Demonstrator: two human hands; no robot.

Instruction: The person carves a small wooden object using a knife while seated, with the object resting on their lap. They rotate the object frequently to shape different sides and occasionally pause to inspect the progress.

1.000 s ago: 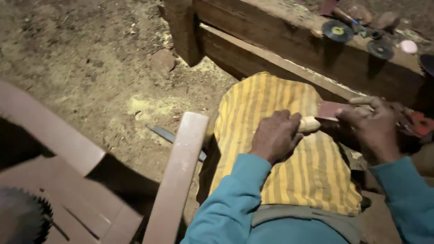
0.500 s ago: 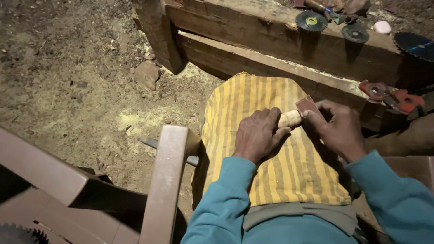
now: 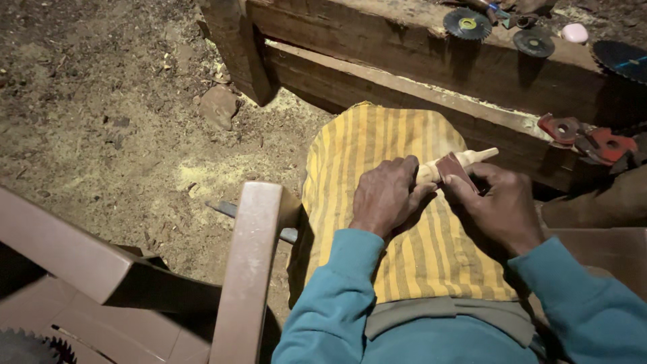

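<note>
Sanding in hand: our left hand [image 3: 385, 197] clamps the pale turned wooden peg [image 3: 465, 162] over the yellow striped cloth [image 3: 377, 141] on our lap, while our right hand [image 3: 502, 205] pinches a dark reddish sandpaper scrap [image 3: 453, 167] around it. We judge the tapered tip smooth and the middle unfinished.

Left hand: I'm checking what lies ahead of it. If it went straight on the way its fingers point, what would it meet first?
The left hand points up-right along the small wooden piece; past that, probably the wooden beam, though depth is unclear.
</note>
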